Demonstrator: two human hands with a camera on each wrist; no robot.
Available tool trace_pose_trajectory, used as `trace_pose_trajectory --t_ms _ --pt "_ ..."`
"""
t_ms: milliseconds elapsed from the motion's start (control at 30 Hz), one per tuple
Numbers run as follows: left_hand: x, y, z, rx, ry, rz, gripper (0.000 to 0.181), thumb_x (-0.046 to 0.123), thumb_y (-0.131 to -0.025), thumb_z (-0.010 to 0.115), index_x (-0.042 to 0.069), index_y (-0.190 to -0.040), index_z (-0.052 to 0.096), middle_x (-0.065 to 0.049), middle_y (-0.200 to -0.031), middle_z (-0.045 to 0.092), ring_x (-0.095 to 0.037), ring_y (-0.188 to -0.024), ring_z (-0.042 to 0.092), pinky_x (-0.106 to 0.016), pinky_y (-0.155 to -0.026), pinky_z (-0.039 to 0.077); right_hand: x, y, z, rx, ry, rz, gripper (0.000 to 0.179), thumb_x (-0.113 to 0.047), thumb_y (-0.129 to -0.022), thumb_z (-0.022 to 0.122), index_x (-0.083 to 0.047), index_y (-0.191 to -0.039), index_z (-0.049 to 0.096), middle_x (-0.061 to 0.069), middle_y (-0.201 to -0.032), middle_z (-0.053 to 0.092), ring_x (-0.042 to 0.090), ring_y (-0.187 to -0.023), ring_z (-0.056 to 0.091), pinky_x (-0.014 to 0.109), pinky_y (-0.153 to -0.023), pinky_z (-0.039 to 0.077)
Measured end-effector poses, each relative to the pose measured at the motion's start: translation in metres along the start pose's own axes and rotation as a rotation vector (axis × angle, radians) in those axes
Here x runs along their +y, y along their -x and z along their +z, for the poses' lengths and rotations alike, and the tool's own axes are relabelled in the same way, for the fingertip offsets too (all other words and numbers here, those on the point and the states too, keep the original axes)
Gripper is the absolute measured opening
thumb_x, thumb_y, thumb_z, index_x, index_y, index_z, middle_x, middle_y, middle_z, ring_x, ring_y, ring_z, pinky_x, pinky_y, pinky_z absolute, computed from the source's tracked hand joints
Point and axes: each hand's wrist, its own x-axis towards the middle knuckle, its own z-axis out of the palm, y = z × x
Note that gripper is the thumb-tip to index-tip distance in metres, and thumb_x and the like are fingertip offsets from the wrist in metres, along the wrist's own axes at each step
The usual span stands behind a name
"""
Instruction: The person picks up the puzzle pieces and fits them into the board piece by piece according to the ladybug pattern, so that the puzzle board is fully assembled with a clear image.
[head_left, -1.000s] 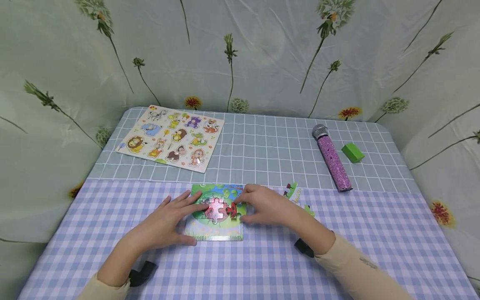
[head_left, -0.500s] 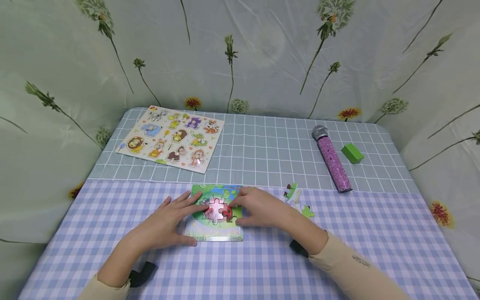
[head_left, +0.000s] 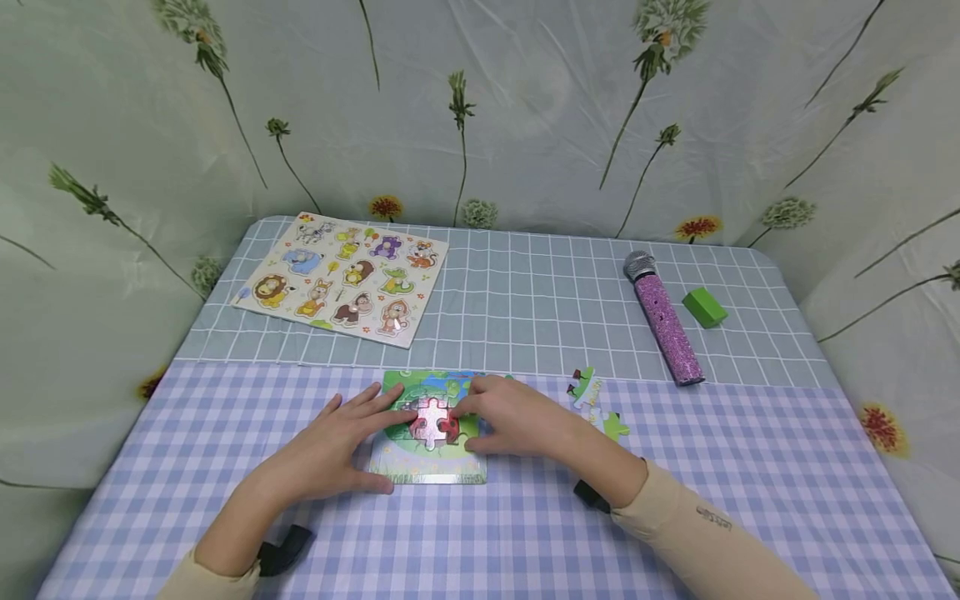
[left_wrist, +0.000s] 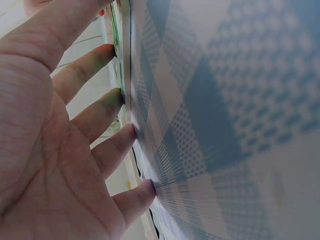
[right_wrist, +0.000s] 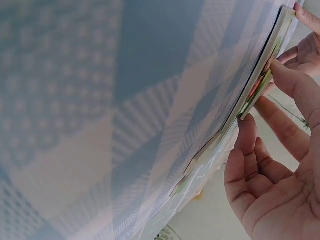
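A jigsaw puzzle (head_left: pixel 435 472) with a ladybird picture lies flat on the gingham cloth. A pale, piece-shaped gap shows at its middle. My left hand (head_left: pixel 333 442) rests at its left side with spread, straight fingers; the index fingertip is at the ladybird's left part. In the left wrist view, the other fingertips of this hand (left_wrist: pixel 75 130) reach the board's edge and the cloth. From the right, my right hand (head_left: pixel 525 419) pinches a red-and-green puzzle piece (head_left: pixel 452 429) between thumb and fingers, low over the board; the right wrist view shows this piece (right_wrist: pixel 258 90) slightly tilted.
Loose puzzle pieces (head_left: pixel 584 387) lie right of the board, behind my right forearm. A peg board of animals (head_left: pixel 330 275) is at the back left. A glittery pink microphone (head_left: pixel 666 321) and a green block (head_left: pixel 705 307) lie at the back right.
My right hand has moved a little left and toward me, bringing the red-and-green puzzle piece closer to the gap in the middle. My left hand has stayed in place.
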Motion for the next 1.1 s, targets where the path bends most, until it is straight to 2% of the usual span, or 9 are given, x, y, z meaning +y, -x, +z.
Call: trace_pose_trajectory --t_ms 467,700,1100 --pt "-0.0002 0.0003 0.0003 0.0 -0.003 0.004 0.091 0.059 -0.077 0.091 0.037 -0.157 0.055 -0.003 -0.177 0.034 -0.046 -0.162 0.03 -0.087 -0.118 0.022 0.0007 -0.0046 -0.0007 -0.014 -0.008 -0.002 0.036 -0.03 -0.091 0.088 -0.018 -0.124 0.082 0.001 -0.104 0.071 0.009 -0.081 0.055 0.023 -0.072 0.051" --pt "0.0002 0.0004 0.0004 0.0 -0.005 0.002 0.09 0.058 -0.077 0.091 0.037 -0.157 0.055 -0.004 -0.177 0.035 -0.046 -0.163 0.03 -0.086 -0.118 0.022 0.0012 -0.007 -0.0006 -0.011 0.016 -0.005 0.034 -0.028 -0.091 0.088 -0.018 -0.123 0.082 0.002 -0.106 0.072 0.012 -0.086 0.06 0.025 -0.076 0.054" --pt "-0.0012 0.0006 0.0003 -0.001 -0.002 0.009 0.09 0.059 -0.078 0.09 0.037 -0.157 0.055 -0.003 -0.177 0.034 -0.046 -0.162 0.03 -0.087 -0.117 0.023 0.001 -0.0074 -0.0001 -0.017 -0.021 0.008 0.034 -0.026 -0.09 0.089 -0.018 -0.121 0.082 0.001 -0.103 0.07 0.01 -0.084 0.058 0.024 -0.076 0.054"
